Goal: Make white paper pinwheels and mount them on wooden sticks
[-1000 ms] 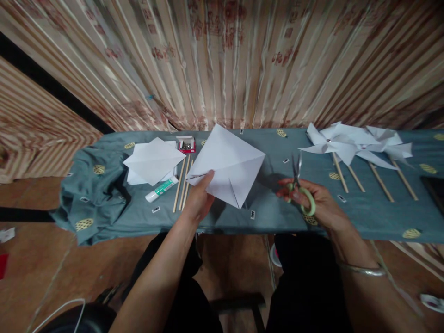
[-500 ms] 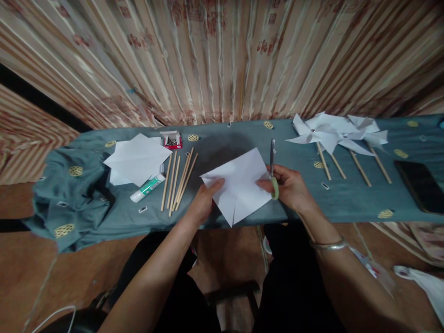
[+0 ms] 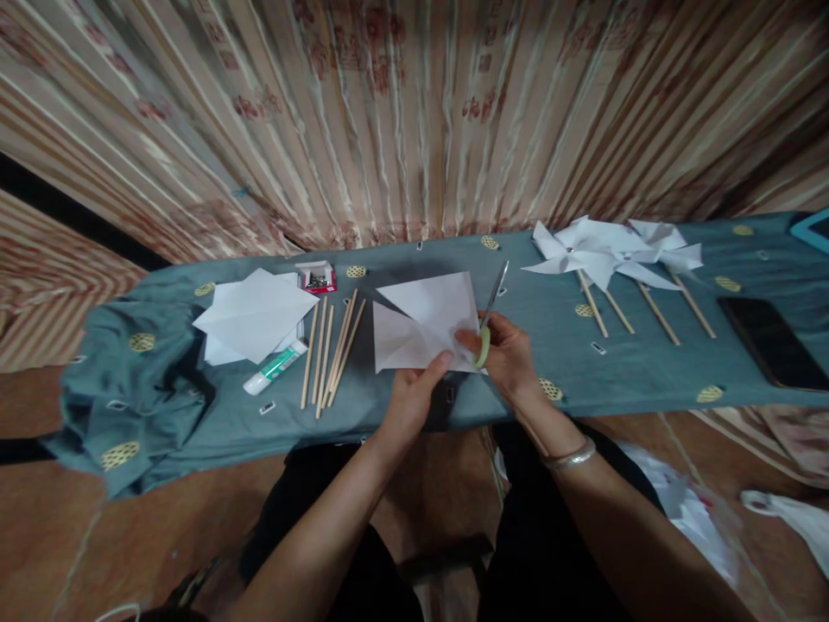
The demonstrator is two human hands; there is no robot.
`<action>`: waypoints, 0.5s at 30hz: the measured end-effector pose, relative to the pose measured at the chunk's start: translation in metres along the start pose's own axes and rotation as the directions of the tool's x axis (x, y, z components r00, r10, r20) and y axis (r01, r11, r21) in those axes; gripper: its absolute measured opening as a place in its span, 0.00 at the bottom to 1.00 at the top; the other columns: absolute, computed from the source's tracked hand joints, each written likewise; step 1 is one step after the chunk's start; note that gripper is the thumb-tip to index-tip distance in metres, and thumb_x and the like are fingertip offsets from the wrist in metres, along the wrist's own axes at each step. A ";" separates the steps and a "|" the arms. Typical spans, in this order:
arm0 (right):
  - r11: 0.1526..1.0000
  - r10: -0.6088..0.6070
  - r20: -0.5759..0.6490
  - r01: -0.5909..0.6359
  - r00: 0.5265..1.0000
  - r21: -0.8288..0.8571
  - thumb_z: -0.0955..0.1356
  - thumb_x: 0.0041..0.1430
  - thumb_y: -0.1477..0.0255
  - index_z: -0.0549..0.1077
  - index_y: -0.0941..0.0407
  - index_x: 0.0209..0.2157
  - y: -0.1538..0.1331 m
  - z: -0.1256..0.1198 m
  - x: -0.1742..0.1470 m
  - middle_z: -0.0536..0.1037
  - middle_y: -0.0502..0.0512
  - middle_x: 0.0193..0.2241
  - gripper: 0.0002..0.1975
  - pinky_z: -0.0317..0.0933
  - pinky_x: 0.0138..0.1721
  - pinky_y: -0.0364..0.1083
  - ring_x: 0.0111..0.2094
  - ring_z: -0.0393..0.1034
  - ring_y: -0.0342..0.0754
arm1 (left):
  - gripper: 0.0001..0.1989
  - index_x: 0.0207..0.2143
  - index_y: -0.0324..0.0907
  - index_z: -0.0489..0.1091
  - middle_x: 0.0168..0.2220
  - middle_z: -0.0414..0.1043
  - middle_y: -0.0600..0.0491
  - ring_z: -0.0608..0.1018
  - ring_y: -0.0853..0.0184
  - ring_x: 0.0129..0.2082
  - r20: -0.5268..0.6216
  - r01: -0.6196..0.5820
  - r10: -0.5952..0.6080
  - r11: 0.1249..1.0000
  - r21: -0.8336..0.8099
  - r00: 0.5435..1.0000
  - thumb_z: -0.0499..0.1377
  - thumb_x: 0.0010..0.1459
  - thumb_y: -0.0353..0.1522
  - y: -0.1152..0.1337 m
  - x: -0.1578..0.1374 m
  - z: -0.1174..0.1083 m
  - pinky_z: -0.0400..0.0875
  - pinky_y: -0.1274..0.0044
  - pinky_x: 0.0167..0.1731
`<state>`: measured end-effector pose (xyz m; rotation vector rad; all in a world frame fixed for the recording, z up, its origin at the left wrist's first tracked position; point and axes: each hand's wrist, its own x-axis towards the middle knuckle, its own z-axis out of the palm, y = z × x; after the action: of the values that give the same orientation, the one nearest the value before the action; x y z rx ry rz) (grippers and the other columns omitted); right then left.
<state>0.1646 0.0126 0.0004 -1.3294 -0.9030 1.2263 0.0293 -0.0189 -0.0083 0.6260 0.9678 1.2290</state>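
Note:
A white paper square (image 3: 433,302) with slits cut in from its corners is held over the cloth-covered table. My left hand (image 3: 414,393) pinches its near edge, thumb on top. At the paper's right side, my right hand (image 3: 509,345) is closed round the pale green handles of a pair of scissors (image 3: 496,298); its thumb also presses on the paper. The scissors' blades point up and away from me, apart from the paper's slits. A wide slit opens on the paper's left side.
To the left lie a stack of paper (image 3: 256,315), a glue stick (image 3: 275,367), a red box of pins (image 3: 317,277) and several wooden sticks (image 3: 333,354). Paper pinwheels (image 3: 599,246) on sticks lie at the right, beside a dark phone (image 3: 770,341). A striped curtain (image 3: 401,130) hangs behind.
The paper has been turned, so a slit that pointed toward me is replaced by one opening at the left. Both hands shifted, my left hand moving right along the near edge. The scissors tilted rightward.

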 end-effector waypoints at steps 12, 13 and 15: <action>0.965 0.191 0.362 -0.106 0.912 -0.241 0.77 0.41 0.50 0.75 0.56 0.33 -0.009 -0.013 -0.018 0.79 0.52 0.27 0.25 0.64 0.33 0.45 0.28 0.69 0.45 | 0.19 0.51 0.45 0.71 0.52 0.77 0.52 0.75 0.63 0.57 -0.280 -0.208 0.181 0.975 -0.071 0.943 0.65 0.56 0.29 0.039 0.025 -0.022 0.66 0.74 0.58; 0.951 0.223 0.411 -0.104 0.884 -0.293 0.76 0.43 0.50 0.76 0.56 0.35 -0.010 -0.015 -0.022 0.79 0.53 0.28 0.26 0.63 0.33 0.45 0.29 0.69 0.45 | 0.20 0.51 0.46 0.71 0.52 0.77 0.52 0.75 0.63 0.58 -0.295 -0.236 0.206 0.970 -0.067 0.933 0.64 0.55 0.28 0.041 0.027 -0.025 0.66 0.74 0.59; 0.923 0.271 0.489 -0.079 0.829 -0.378 0.75 0.45 0.49 0.76 0.57 0.37 -0.010 -0.017 -0.029 0.78 0.54 0.29 0.27 0.62 0.32 0.45 0.28 0.68 0.45 | 0.19 0.50 0.46 0.72 0.50 0.78 0.52 0.75 0.63 0.57 -0.315 -0.261 0.232 0.964 -0.054 0.920 0.64 0.55 0.27 0.044 0.031 -0.031 0.66 0.74 0.58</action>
<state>0.1772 -0.0172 0.0136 -1.3854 -1.4712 1.6912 -0.0176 0.0195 0.0054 0.4998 1.1021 1.6231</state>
